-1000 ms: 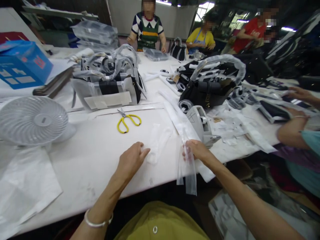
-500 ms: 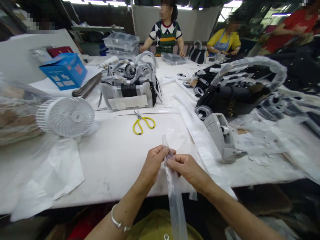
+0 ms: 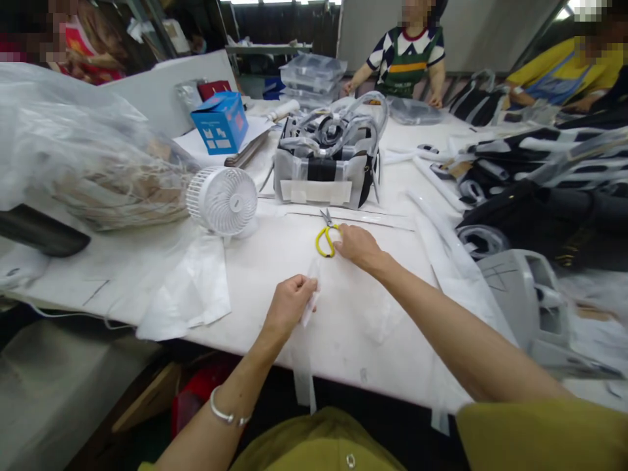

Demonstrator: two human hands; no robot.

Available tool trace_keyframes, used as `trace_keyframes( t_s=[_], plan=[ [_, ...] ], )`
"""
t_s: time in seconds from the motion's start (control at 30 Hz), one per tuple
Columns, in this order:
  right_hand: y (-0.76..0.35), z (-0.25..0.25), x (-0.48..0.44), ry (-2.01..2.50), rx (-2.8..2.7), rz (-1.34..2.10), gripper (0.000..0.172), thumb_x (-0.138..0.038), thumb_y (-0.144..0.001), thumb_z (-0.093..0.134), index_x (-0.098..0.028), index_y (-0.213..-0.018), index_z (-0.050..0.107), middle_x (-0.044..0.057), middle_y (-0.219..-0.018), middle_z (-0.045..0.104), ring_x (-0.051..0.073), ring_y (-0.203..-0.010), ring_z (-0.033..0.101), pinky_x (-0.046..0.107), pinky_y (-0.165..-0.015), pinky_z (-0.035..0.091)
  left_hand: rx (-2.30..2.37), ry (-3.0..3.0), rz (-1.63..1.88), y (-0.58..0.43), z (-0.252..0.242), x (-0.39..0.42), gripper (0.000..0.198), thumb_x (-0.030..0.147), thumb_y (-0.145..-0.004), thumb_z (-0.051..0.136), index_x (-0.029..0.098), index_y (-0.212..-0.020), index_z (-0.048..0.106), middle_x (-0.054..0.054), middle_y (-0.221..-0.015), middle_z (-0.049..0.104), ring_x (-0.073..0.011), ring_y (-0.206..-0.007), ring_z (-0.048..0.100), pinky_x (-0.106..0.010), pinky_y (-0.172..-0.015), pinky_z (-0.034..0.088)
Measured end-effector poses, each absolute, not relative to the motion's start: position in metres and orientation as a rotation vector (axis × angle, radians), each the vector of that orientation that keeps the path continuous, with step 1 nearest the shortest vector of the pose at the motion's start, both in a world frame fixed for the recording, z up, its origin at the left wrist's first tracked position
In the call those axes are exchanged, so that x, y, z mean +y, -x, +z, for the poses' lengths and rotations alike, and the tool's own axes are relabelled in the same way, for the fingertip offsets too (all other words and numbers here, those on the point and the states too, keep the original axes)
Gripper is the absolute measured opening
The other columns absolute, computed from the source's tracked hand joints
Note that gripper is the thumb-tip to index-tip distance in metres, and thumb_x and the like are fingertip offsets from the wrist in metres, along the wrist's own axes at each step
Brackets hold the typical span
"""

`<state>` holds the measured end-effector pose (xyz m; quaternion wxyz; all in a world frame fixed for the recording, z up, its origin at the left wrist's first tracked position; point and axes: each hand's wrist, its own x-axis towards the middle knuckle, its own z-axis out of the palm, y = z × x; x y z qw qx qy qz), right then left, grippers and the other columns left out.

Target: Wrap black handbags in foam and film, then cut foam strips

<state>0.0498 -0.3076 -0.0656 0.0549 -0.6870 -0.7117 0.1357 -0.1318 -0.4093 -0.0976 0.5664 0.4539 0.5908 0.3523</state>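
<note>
My left hand (image 3: 293, 297) is closed on a clear plastic strip (image 3: 310, 311), pinched between thumb and fingers. The strip's lower part appears to hang over the table's front edge. Further forward, the fingers of my right hand (image 3: 359, 247) are closed on the right handle loop of yellow-handled scissors (image 3: 324, 242). The scissors lie on the white table, with their blades pointing away from me, and my hand covers most of that loop. Behind them stands a grey and black handbag (image 3: 314, 173) with plastic-wrapped handles.
A white fan (image 3: 223, 199), a blue box (image 3: 220, 124) and a large plastic bag (image 3: 98, 157) stand to the left. On the right are a tape dispenser (image 3: 520, 294) and piled black bags (image 3: 534, 216). A co-worker (image 3: 409, 65) stands across the table.
My right hand has let go of the plastic strip and moved forward onto the scissors. My left hand still holds the strip. The view has turned left.
</note>
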Motion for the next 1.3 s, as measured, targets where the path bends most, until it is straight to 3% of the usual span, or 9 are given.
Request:
trace_keyframes(
  t_s=[0.3,0.47,0.6,0.7,0.8,0.9,1.0,1.13,1.3],
  plan=[
    [-0.038,-0.085,-0.272,2.215,-2.053,0.486,0.043,-0.003,-0.084,0.05,-0.009,-0.127,0.051,0.026,-0.12,0.058,0.036,-0.116,0.055,0.044,-0.092,0.046,1.374,-0.958,0.891,0.153,-0.11,-0.415,0.028,0.043,-0.071,0.071,0.015,-0.07,0.063,0.005,-0.053,0.054,-0.0079,-0.047,0.042,-0.02,-0.048,0.028],
    [-0.067,-0.06,-0.282,2.142,-1.911,0.833,0.039,-0.01,-0.079,0.054,-0.016,-0.118,0.059,0.011,-0.093,0.068,0.023,-0.083,0.067,0.034,-0.07,0.054,1.305,-0.788,0.94,0.164,-0.107,-0.413,0.034,0.045,-0.065,0.078,0.014,-0.078,0.071,0.002,-0.062,0.06,-0.0096,-0.053,0.047,-0.022,-0.053,0.035],
    [-0.091,-0.037,-0.326,1.643,-1.596,1.228,0.031,-0.023,-0.078,0.058,-0.019,-0.109,0.06,0.007,-0.089,0.066,0.017,-0.069,0.062,0.027,-0.055,0.047,1.306,-0.843,0.999,0.169,-0.104,-0.414,0.027,0.041,-0.065,0.078,0.015,-0.069,0.07,0.003,-0.06,0.057,-0.0088,-0.056,0.047,-0.022,-0.057,0.035],
    [-0.099,-0.025,-0.37,1.375,-1.327,1.523,0.03,-0.04,-0.083,0.058,-0.021,-0.107,0.061,0.01,-0.096,0.066,0.019,-0.073,0.06,0.029,-0.059,0.046,1.221,-0.881,0.957,0.168,-0.101,-0.417,0.029,0.043,-0.069,0.075,0.014,-0.072,0.07,0.001,-0.063,0.06,-0.0096,-0.055,0.051,-0.024,-0.058,0.039],
    [-0.098,-0.019,-0.41,1.39,-1.174,1.68,0.043,-0.052,-0.086,0.055,-0.022,-0.115,0.061,0.01,-0.095,0.067,0.02,-0.077,0.059,0.032,-0.068,0.048,1.162,-0.932,0.899,0.163,-0.098,-0.422,0.032,0.045,-0.076,0.068,0.013,-0.077,0.071,0.0,-0.064,0.06,-0.0093,-0.051,0.052,-0.024,-0.056,0.04],
    [-0.099,-0.02,-0.442,1.365,-1.133,1.832,0.059,-0.046,-0.077,0.069,-0.025,-0.131,0.056,0.011,-0.111,0.066,0.02,-0.086,0.06,0.034,-0.081,0.048,1.178,-0.963,0.86,0.158,-0.095,-0.427,0.03,0.043,-0.075,0.067,0.013,-0.076,0.07,0.002,-0.059,0.056,-0.0071,-0.045,0.047,-0.022,-0.048,0.034],
    [-0.104,-0.028,-0.466,1.385,-1.186,1.92,0.073,-0.035,-0.069,0.078,-0.031,-0.137,0.05,0.008,-0.12,0.063,0.017,-0.082,0.058,0.033,-0.079,0.048,1.209,-0.953,0.851,0.156,-0.092,-0.431,0.031,0.043,-0.072,0.069,0.012,-0.075,0.069,0.004,-0.055,0.052,-0.005,-0.042,0.038,-0.021,-0.043,0.024],
    [-0.107,-0.033,-0.484,1.53,-1.424,1.792,0.075,-0.036,-0.067,0.08,-0.029,-0.136,0.052,0.005,-0.107,0.064,0.017,-0.08,0.057,0.032,-0.075,0.048,1.192,-0.919,0.843,0.155,-0.089,-0.437,0.032,0.043,-0.07,0.071,0.011,-0.074,0.069,0.008,-0.048,0.043,-0.0038,-0.04,0.03,-0.022,-0.042,0.016],
    [-0.1,-0.023,-0.489,1.779,-1.851,1.435,0.066,-0.04,-0.069,0.076,-0.027,-0.131,0.057,0.007,-0.116,0.063,0.025,-0.094,0.057,0.038,-0.086,0.046,1.141,-0.901,0.794,0.151,-0.082,-0.445,0.031,0.042,-0.071,0.071,0.012,-0.078,0.068,0.01,-0.045,0.038,-0.0036,-0.039,0.026,-0.022,-0.041,0.015]
  ],
)
